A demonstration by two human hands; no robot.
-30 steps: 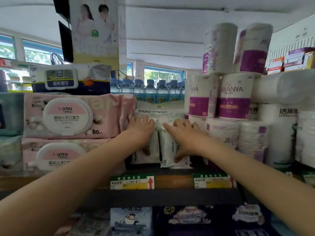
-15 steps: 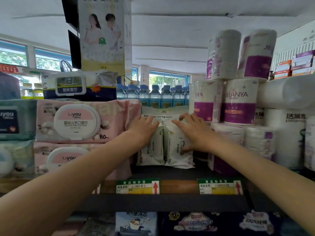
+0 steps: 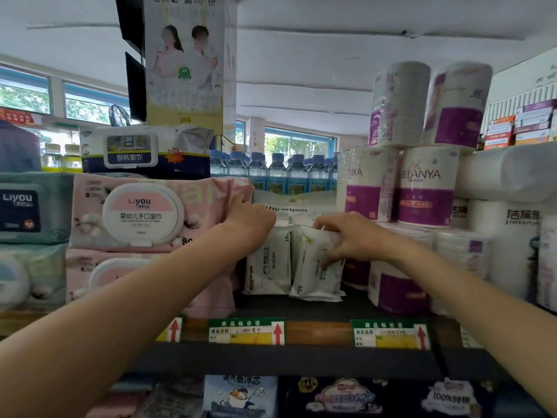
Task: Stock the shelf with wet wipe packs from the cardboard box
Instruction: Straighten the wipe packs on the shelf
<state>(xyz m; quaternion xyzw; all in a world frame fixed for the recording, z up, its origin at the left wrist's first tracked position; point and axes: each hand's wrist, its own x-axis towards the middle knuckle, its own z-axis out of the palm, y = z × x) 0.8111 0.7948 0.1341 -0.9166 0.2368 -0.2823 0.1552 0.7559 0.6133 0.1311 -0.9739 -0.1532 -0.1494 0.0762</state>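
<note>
Shop shelf point(image 3: 316, 306): right hand point(image 3: 355, 236) grips the right wipe pack point(image 3: 316, 267), left hand point(image 3: 250, 221) rests open against its neighbour point(image 3: 268, 263); squaring them probably comes next.

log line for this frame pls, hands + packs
stage: arranging | left hand: on top of left small wipe pack | right hand: grips right small wipe pack | packs: upright on shelf

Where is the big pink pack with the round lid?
In the head view, the pink wet wipe pack with the round lid sits left of centre on the shelf, stacked on another pink pack, beside the left hand.
</note>
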